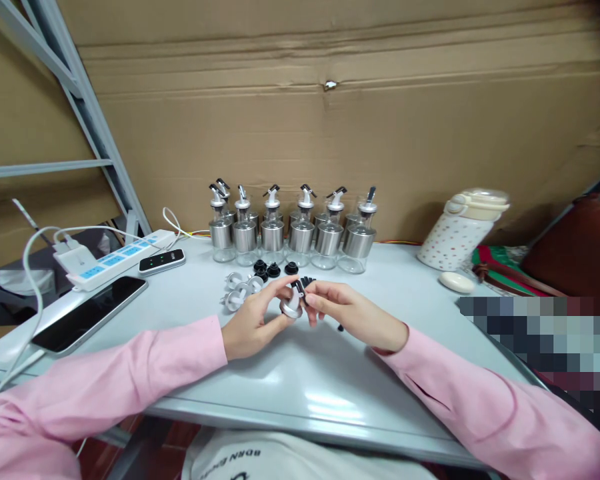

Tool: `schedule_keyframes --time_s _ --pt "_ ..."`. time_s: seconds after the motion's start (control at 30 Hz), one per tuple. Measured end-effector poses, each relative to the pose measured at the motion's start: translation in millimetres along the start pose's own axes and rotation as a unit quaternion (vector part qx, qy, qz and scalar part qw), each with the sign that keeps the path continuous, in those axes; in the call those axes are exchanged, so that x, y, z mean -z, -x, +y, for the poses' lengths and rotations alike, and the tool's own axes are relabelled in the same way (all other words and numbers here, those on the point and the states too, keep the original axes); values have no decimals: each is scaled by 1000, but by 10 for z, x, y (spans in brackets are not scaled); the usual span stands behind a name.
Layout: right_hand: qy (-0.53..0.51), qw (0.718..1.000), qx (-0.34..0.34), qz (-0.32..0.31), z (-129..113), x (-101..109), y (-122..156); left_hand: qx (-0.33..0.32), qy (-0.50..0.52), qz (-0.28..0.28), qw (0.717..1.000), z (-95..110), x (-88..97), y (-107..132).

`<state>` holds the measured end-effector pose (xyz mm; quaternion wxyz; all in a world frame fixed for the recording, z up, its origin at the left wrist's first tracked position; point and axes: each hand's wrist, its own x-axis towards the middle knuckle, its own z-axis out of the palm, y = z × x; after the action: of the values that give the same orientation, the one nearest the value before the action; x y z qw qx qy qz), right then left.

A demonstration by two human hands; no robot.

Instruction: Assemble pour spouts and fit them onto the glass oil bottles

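Note:
Between my hands is a bottle pourer top with a grey-white cap and a black lever on its spout. My left hand grips its round cap between thumb and fingers. With thumb and forefinger, my right hand pinches the black lever. Just left of the hands lie several loose grey-white pourer caps. Behind them sit several black stoppers, and more small black parts lie partly hidden beyond my fingers. A tiny black piece rests under my right hand.
Glass bottles with steel sleeves stand in rows at the back, the front ones topped with pourers. A phone, a small black device and a power strip lie left. A spotted flask and a white oval object are right.

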<state>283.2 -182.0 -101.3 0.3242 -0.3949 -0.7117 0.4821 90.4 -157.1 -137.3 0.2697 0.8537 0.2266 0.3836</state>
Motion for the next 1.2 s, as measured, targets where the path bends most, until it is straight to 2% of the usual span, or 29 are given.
schedule_keyframes --time_s 0.1,0.23,0.43,0.67,0.97,1.13,1.2 --pt "-5 999 21 26 45 16 -17 37 51 6 998 16 -18 -15" --pt "0 998 42 45 75 61 -9 39 95 -10 995 19 -27 -13" --pt "51 996 69 -8 20 142 17 36 132 -7 991 -23 -26 -22" --pt "51 995 88 -20 14 131 13 64 119 -7 991 -4 -13 -33" --pt "66 992 108 20 1 58 24 70 115 -1 991 -12 -15 -31" --pt "41 985 118 118 19 59 6 80 86 -25 993 37 -25 -22" --pt "41 984 112 134 29 58 -2 81 66 -25 994 62 -27 -21"
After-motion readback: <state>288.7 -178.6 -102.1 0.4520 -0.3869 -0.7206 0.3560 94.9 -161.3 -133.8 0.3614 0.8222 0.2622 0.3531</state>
